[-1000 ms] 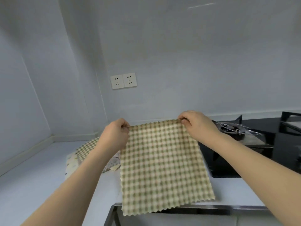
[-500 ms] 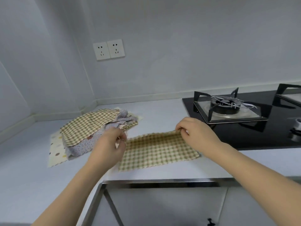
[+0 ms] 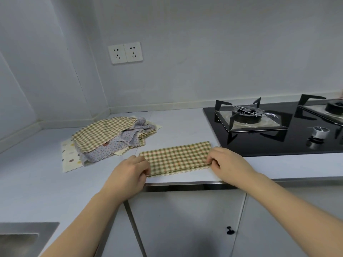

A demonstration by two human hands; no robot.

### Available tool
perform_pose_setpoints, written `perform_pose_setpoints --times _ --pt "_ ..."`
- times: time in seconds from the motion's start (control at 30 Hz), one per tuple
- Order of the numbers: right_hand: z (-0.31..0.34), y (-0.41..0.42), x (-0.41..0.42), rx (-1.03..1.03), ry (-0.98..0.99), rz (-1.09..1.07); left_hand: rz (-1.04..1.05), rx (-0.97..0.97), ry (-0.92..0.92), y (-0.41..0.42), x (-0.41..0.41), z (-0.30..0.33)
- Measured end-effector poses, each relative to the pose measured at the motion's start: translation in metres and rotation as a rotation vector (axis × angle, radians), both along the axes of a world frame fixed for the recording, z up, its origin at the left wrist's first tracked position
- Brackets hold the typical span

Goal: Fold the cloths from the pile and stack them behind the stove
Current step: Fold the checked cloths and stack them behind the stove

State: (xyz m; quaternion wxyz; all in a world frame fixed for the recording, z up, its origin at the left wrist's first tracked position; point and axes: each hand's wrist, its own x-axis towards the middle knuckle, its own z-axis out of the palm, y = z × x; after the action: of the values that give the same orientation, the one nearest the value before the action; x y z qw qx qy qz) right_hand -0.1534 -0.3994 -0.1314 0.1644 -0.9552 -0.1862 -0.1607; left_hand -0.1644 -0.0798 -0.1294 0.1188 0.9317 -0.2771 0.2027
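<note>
A green-and-cream checked cloth point(image 3: 178, 157) lies folded in half on the white counter point(image 3: 181, 125), near its front edge. My left hand point(image 3: 130, 173) pinches the cloth's near left corner. My right hand point(image 3: 228, 164) pinches its near right corner. The pile of cloths point(image 3: 109, 138) sits to the left behind it: a checked one on top, a grey dotted one, and a cream spotted one underneath. The black glass stove point(image 3: 278, 130) is at the right, with a strip of bare counter behind it along the wall.
A burner with a black pan support point(image 3: 246, 115) and a metal knob point(image 3: 319, 132) sit on the stove. A steel sink point(image 3: 20, 240) is at the lower left. Wall sockets point(image 3: 125, 52) hang above the pile. Cabinet doors point(image 3: 185, 223) are below the counter.
The cloth was held up spread out in the air. It came down onto the counter and its far edge was brought to the near edge, so it lies doubled. Both hands moved toward me.
</note>
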Motion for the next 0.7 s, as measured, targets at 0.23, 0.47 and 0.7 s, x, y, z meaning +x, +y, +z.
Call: perform_pose_setpoints --times 0.23,0.47,0.7 --pt "0.002 -0.013 -0.008 0.044 0.103 0.086 -0.065 -0.079 0.085 0.002 0.005 0.003" --pt "-0.001 -0.012 -0.021 -0.066 0.100 0.103 0.025 -0.126 0.110 -0.004 0.000 0.004" --pt "0.006 -0.004 -0.028 0.137 0.106 0.117 0.159 -0.528 0.265 -0.016 -0.006 0.013"
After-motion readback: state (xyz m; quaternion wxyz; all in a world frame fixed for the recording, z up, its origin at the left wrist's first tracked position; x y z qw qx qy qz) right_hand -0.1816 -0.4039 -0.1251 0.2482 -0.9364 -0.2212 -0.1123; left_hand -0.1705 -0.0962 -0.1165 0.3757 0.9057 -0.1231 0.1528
